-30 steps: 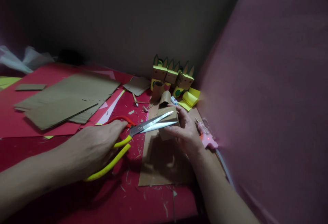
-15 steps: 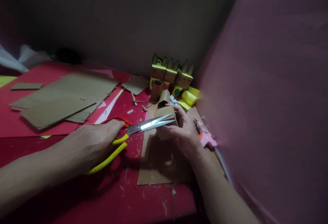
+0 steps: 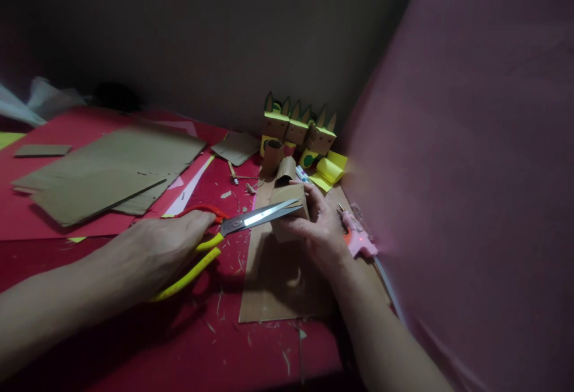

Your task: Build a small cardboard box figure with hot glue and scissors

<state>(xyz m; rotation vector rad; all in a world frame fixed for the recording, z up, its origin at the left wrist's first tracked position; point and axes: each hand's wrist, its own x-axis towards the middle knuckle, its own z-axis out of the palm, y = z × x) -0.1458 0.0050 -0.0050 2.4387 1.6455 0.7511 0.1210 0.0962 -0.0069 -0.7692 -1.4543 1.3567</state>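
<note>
Scissor blades first: on the metal scissors with red and yellow handles (image 3: pixel 262 216), they're nearly together now, versus clearly spread a second ago. Not much else is different apart from a slight shift of the whole view.

Left hand (image 3: pixel 173 248) is wrapped around the handles, though I can't make out how the hidden fingers sit. Right hand (image 3: pixel 320 224) has the small boxy brown cardboard piece (image 3: pixel 287 193) pinched between thumb and fingers, held above the flat brown cardboard sheet (image 3: pixel 262 305). Blades cross in front of the boxy piece; can't tell if they're touching it.

Just behind it there's a curved corrugated cardboard piece (image 3: pixel 286 167), with an upright brown cardboard tube (image 3: pixel 271 162) beyond that. To the right of that hand lies a pink glue gun (image 3: pixel 360 239) with a small red light.
</note>
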